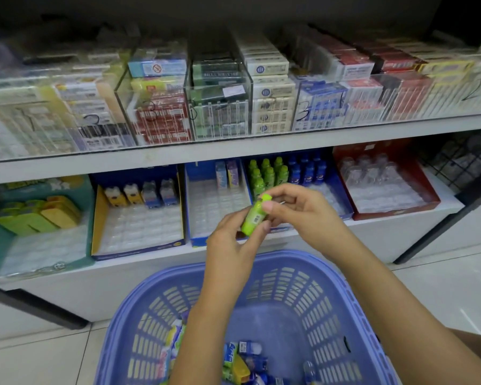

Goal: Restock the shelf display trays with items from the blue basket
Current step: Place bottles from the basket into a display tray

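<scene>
Your left hand (232, 240) and right hand (299, 211) pinch a small green plastic bottle (253, 219); the cardboard trays (214, 209) at twelve o'clock are half-empty.

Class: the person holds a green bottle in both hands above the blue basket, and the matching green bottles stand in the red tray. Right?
One error. In the head view the shelved green bottles stand in a blue tray, not the red tray. The left hand and right hand do hold a green bottle above the blue basket.

A small green bottle (253, 217), tilted cap-up, hangs above the blue basket (311, 301), before half-filled display trays (139, 226).
</scene>
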Motion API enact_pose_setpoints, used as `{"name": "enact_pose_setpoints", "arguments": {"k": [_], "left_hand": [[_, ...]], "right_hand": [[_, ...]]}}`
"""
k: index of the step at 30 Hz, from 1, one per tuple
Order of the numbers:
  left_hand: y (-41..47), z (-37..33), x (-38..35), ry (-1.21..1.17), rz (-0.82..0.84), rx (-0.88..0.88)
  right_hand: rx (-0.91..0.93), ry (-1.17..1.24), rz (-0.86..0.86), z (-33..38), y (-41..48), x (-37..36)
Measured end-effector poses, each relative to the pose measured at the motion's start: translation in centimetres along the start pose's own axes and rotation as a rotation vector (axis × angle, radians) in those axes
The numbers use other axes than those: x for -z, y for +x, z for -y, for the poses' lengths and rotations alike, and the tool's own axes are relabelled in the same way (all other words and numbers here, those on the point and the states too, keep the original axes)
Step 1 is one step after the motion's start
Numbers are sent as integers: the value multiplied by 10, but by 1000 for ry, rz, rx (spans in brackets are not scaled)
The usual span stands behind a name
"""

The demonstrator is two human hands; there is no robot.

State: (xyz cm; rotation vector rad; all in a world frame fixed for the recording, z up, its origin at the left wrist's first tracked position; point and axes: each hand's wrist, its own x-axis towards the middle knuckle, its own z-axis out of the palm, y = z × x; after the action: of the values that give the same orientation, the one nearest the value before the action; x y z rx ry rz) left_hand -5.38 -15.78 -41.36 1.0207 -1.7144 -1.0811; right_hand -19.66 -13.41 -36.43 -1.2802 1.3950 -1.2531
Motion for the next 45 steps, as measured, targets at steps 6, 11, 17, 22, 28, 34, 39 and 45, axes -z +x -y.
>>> {"name": "enact_pose_setpoints", "arguments": {"k": [6,11,17,22,28,34,39,45], "left_hand": [[3,3,-5,-167,156,65],[3,6,-17,-46,-97,21],[5,7,-25,-136,-63,87],[7,7,-23,-140,-57,69],[13,3,-31,-66,-161,-55],[14,9,-47,229,-3,-78],[-1,19,-62,668,308,-120],[0,22,-62,747,337,-137]], "right_hand": [[-47,48,-73,0,1,14],[-127,96,-236,-3,2,11],[-58,113,-170,-3,3,19],[-16,172,-25,-3,2,25],[-59,76,-197,-8,6,24],[-28,-149,-360,-18,34,41],[24,-382,-237,-36,75,47],[6,-444,-140,-53,95,51]]}}
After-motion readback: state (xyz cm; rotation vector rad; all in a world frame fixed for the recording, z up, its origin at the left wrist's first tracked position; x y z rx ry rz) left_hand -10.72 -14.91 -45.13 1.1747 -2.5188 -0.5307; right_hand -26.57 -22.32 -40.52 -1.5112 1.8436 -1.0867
